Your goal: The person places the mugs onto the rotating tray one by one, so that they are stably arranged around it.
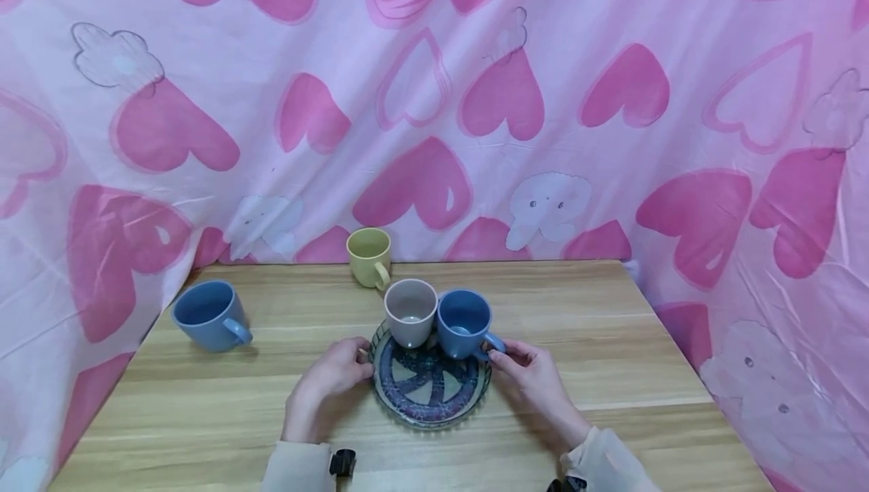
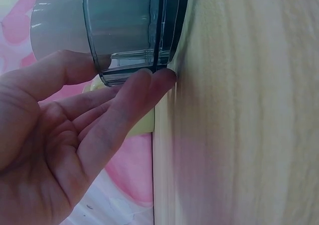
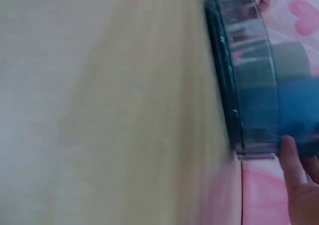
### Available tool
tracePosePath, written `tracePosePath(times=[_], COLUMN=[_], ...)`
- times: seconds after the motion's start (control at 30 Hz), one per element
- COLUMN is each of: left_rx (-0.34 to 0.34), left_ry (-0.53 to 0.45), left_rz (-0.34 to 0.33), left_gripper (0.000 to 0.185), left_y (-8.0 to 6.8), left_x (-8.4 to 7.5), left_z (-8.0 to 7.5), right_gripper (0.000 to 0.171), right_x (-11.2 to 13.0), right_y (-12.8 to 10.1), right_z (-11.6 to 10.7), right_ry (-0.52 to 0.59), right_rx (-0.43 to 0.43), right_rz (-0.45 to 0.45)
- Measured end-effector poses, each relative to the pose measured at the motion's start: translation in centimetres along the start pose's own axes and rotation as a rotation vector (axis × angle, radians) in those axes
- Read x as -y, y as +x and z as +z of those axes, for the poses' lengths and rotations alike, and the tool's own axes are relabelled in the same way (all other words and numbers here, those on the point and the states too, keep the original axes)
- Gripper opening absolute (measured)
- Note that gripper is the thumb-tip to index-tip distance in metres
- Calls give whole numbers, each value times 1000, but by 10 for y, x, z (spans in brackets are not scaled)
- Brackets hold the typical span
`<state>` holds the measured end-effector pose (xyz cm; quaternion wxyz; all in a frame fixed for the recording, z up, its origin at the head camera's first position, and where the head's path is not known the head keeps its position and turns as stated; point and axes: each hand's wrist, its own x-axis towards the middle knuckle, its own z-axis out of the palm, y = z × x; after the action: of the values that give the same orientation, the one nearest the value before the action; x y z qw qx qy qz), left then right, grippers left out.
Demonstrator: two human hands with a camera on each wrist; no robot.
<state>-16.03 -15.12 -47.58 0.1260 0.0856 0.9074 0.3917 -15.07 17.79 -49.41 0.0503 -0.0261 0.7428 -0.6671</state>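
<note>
A round, clear-walled tray (image 1: 431,401) with a dark wheel pattern lies on the wooden table. Two mugs stand side by side on its far part: a pale pinkish-grey mug (image 1: 410,315) and a blue mug (image 1: 464,324) to its right. My left hand (image 1: 339,366) holds the tray's left rim; in the left wrist view its fingers (image 2: 130,103) meet the clear wall and the base. At the right, my right hand (image 1: 532,373) pinches the blue mug's handle, its thumb (image 3: 291,160) beside the tray wall in the right wrist view.
A yellow mug (image 1: 369,258) stands at the table's back edge, behind the tray. Another blue mug (image 1: 210,316) is near the left edge, handle to the right. Pink heart-patterned cloth (image 1: 421,99) hangs behind and on both sides of the table (image 1: 611,356).
</note>
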Motion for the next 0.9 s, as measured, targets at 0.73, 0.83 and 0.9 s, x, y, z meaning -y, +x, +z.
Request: tracePosePath(times=[0.73, 0.83, 0.9], left_rx=[-1, 1, 2], left_ry=[-43, -41, -40], left_rz=[-12, -9, -11], left_gripper=[34, 33, 34], left_y=[0, 1, 2], left_x=[3, 3, 2], left_z=[0, 1, 1], right_gripper=[41, 41, 41], right_x=[13, 5, -1], right_y=[33, 33, 33], right_z=[-31, -29, -28], right_ry=[7, 25, 56], right_rx=[129, 91, 62], right_rz=[-32, 1, 42])
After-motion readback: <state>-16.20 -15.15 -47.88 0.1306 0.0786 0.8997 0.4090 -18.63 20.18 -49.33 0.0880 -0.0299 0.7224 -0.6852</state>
